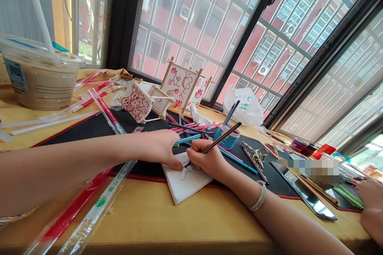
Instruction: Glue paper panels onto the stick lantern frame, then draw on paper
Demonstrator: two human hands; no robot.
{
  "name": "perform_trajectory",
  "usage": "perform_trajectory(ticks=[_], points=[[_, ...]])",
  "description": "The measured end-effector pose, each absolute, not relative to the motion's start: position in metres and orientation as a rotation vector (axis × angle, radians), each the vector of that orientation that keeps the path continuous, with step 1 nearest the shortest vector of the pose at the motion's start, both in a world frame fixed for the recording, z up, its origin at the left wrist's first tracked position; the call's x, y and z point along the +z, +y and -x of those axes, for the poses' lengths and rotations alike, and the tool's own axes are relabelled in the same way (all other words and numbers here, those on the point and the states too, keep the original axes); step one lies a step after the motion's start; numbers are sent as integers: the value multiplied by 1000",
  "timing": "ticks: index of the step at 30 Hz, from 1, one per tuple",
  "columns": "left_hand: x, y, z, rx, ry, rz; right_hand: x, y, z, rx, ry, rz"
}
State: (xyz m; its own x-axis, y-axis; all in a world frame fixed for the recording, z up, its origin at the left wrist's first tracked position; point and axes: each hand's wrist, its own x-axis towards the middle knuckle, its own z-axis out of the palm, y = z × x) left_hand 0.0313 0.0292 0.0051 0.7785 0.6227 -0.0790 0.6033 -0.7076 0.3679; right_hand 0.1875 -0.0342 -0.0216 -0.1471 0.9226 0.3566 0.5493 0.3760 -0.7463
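My right hand (208,159) grips a dark, slim marker pen (223,137), its tip down on a folded white paper napkin (185,187). Faint greenish-blue lines show on the napkin under my hands. My left hand (160,147) lies over the napkin's upper left part, thumb stretched out and pressing on it near the pen tip. Its other fingers are mostly hidden behind the hand. A light-blue pen (189,139) sticks out just past my left hand; whether the fingers touch it is hidden.
Behind my hands stand lantern-like frames (181,83) with red drawings, and a blue cup (228,135) holding pens. Left are an iced drink (42,75) and plastic-wrapped strips (110,185). Right lie a hair clip (255,161), a tablet (303,191) and another person's hand (369,193).
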Motion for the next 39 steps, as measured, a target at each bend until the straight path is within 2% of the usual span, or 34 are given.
perform_trajectory(ticks=[18,39], points=[[5,30,-30,41,1008,-2590,-22,-32,-194,449,-1850,1273],[1,33,-31,67,970,-2565,-22,-31,-194,494,-1821,1313]])
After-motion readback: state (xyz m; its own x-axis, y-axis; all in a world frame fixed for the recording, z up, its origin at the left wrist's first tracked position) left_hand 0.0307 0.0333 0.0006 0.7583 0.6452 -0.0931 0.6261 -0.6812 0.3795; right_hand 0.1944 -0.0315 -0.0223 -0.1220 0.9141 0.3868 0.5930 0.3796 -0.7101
